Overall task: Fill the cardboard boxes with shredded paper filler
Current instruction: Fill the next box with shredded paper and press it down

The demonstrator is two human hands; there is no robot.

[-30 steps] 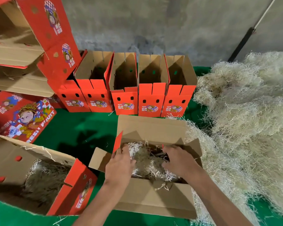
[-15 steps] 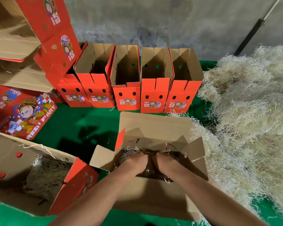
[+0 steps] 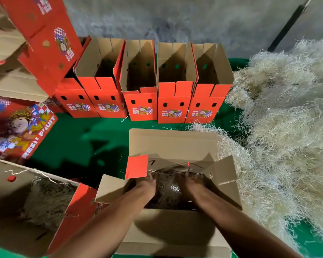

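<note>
While both arms reach into the open box [image 3: 172, 228] at centre, left hand [image 3: 146, 184] and right hand [image 3: 189, 185] sit down on the filler [image 3: 168, 192] inside it; fingers buried and blurred, can't tell if gripping or flat. Big filler pile [image 3: 287, 127] lies just right of the box on green mat [image 3: 82, 138]. Filled box [image 3: 35, 205] at left. Row of five upright boxes [image 3: 173, 84] behind
</note>
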